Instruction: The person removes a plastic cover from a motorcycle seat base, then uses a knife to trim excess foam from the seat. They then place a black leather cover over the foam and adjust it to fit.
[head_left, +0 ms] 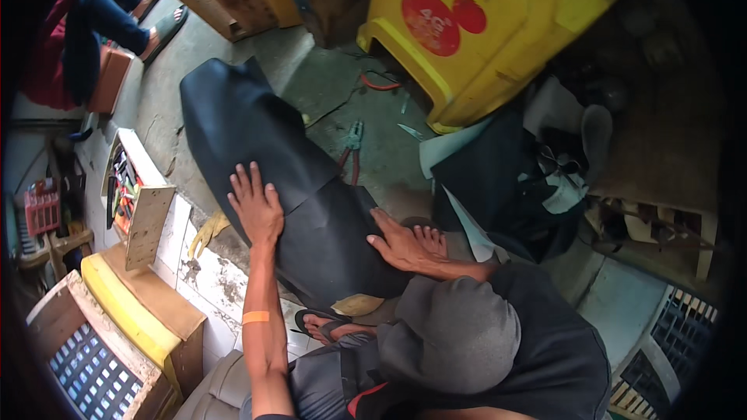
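A black vinyl-like sheet (311,218) lies over a long, curved form shaped like a motorcycle seat, stretching away from me toward the upper left. What lies beneath it is hidden. My left hand (257,206) presses flat on its left side, fingers spread. At its right edge rests my right hand (401,241), thumb apart from the extended fingers, holding nothing. Just beyond the sheet, pliers (352,152) with red handles lie on the floor. A tan, leaf-shaped piece (358,305) is at the sheet's near end, by my sandalled foot (323,325).
A yellow plastic stool (482,31) stands at the far right, beside heaped black sheeting (498,179). On the left are a wooden tool box (148,218), a yellow glove (208,233) and a foam-padded wooden frame (124,311). Another person's legs (109,15) show at the upper left.
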Tool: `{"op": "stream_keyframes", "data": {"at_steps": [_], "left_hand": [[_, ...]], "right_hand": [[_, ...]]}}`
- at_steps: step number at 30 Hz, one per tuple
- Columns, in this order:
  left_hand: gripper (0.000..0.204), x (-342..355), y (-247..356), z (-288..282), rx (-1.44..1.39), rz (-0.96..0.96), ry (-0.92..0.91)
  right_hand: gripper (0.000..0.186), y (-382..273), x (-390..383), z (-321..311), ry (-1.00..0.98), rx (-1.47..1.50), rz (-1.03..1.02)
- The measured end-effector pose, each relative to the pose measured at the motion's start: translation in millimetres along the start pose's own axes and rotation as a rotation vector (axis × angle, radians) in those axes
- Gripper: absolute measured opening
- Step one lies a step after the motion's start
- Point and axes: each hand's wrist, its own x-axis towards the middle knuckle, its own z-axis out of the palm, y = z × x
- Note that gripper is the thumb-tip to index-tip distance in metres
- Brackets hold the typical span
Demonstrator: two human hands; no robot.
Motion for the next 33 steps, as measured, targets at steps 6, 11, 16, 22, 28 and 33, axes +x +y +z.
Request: {"op": "stream_keyframes", "data": {"at_steps": [6,11,16,22,28,33], "left_hand": [[0.059,-4,6,-10,-0.106,-0.045,0.003],[0.059,-13,40,-16,-0.342,-0.018,0.202],[0.051,-13,87,-53,-0.456,0.045,0.178],[0.050,-20,140,-89,-0.666,0.130,0.016],[0.092,-70,272,-139,-1.302,0.515,-0.522],[0.069,-65,308,-154,-1.158,0.515,-0.324]], "right_hand": [[0.075,12,-67,-110,0.627,-1.015,0.074],[0.069,71,-123,-252,0.734,-0.647,0.268],[0.043,14,-165,-377,1.269,-0.643,0.436],[0.050,-117,-188,-386,1.432,-0.737,-0.147],[0.050,-213,-184,-368,1.293,-0.833,-0.528],[0.049,-258,-157,-372,1.088,-0.979,-0.620]]}}
